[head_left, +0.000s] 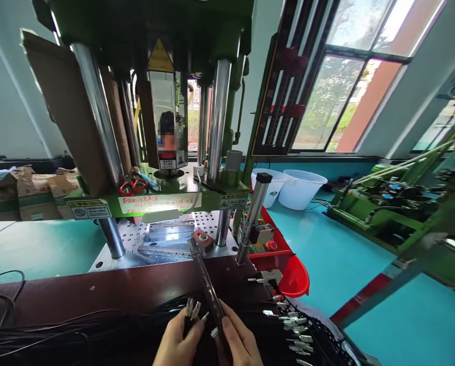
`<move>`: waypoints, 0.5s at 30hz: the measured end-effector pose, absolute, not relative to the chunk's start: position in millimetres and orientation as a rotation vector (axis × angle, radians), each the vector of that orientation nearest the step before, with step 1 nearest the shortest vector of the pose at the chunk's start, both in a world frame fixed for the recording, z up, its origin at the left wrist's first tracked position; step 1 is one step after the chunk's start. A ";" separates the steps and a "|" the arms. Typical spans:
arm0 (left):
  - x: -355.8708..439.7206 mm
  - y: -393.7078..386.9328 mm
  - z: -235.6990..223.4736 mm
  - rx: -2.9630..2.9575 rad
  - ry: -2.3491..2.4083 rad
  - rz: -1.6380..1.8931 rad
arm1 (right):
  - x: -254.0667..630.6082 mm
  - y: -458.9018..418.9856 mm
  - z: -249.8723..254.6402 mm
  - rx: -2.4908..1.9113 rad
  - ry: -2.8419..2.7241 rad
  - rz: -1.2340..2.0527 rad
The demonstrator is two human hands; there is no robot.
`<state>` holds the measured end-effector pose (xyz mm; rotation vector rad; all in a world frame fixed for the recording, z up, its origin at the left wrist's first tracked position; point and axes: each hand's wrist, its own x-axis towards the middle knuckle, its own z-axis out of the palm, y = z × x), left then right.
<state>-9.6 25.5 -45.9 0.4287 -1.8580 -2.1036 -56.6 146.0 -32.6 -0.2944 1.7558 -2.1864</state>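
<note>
My left hand [180,338] is closed around several black cables, whose silvery metal plugs [192,307] stick up past the thumb. A long, narrow dark metal bar [208,284] with notches along it is gripped in my right hand [240,335]. It slants up and away from me, its far end near a reddish-brown block [203,238] on the press bed. One metal plug [214,332] shows at the bar's near end, beside my right fingers; whether it sits in the bar I cannot tell. Both hands are close together above the dark bench edge [117,279].
A green press [151,25] with steel columns stands ahead. Red-handled scissors [133,187] lie on its plate. Black cables [40,335] cover the left of the bench; more plugs [298,330] lie at right, near a red bin [294,277]. White buckets [301,188] stand behind.
</note>
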 end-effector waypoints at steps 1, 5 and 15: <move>-9.3 25.6 -47.3 0.418 -1.909 -2.068 | -57.0 145.7 -32.7 -0.313 1.746 -2.169; -8.8 30.1 -47.0 0.417 -1.713 -2.302 | -59.3 145.6 -32.6 -0.396 1.704 -2.113; -6.1 28.1 -43.7 0.540 -1.833 -2.104 | -57.7 143.4 -38.9 -0.666 1.948 -1.913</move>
